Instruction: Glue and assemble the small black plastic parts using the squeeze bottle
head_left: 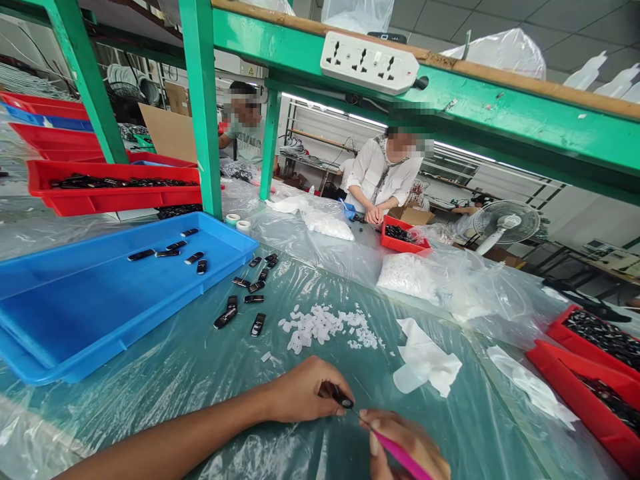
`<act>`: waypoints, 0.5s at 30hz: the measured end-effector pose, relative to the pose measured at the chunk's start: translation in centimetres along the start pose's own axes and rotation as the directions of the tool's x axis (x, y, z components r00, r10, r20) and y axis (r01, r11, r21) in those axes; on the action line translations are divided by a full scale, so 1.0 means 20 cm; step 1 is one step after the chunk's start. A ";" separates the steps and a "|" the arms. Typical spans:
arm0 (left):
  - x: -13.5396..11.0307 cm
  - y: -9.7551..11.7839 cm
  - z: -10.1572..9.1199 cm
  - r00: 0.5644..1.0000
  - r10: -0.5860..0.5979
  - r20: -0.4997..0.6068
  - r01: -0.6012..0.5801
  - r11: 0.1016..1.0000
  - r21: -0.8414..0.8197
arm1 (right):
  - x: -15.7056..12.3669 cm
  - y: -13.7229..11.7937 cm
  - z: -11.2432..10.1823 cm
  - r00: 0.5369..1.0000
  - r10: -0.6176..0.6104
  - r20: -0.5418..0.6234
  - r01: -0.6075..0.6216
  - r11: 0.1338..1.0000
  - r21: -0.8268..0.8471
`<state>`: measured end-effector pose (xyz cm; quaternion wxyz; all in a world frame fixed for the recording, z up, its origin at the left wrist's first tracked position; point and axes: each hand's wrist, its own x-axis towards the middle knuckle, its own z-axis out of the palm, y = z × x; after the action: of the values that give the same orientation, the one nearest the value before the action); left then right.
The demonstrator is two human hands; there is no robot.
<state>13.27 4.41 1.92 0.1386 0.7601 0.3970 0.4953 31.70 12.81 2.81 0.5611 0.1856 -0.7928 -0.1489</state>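
My left hand [310, 392] is closed around a small glossy black case [344, 401], whose light round end points to the right. In my right hand [415, 437] is a slim pink-handled tool [399, 455]. Its thin tip reaches the case or stops just short of it; which one I cannot tell. Beyond my hands lies a pile of small translucent white pieces [313, 327] on the plastic-covered table. Several black cases [258, 325] are scattered left of that pile. A few more rest in the large blue tray [100, 347].
Red bins [115, 200] of black parts stand at back left, others [575, 400] at far right. A white cloth [425, 350] lies right of the pile. A green frame [200, 113] with a power strip [369, 62] crosses above. Two people [383, 170] sit beyond.
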 end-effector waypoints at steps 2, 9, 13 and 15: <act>0.00 0.00 0.00 1.000 0.027 -0.003 -0.027 1.000 0.014 | -0.02 0.05 -0.02 0.999 0.028 0.029 -0.032 0.992 0.120; 0.00 0.01 0.00 0.999 0.048 0.003 -0.048 0.998 0.037 | -0.07 0.03 0.04 0.942 0.325 -0.089 -0.292 0.919 0.266; 0.00 0.00 0.00 0.998 0.069 -0.001 -0.069 0.996 0.059 | -0.07 0.02 0.05 0.949 0.312 -0.044 -0.289 0.918 0.271; 0.00 0.00 0.00 0.997 0.077 -0.006 -0.076 0.994 0.072 | -0.07 0.04 0.04 0.960 0.282 0.000 -0.271 0.925 0.267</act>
<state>13.25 4.36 1.94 0.0905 0.7772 0.3858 0.4889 31.34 14.23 1.69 0.5616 0.1481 -0.8129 0.0425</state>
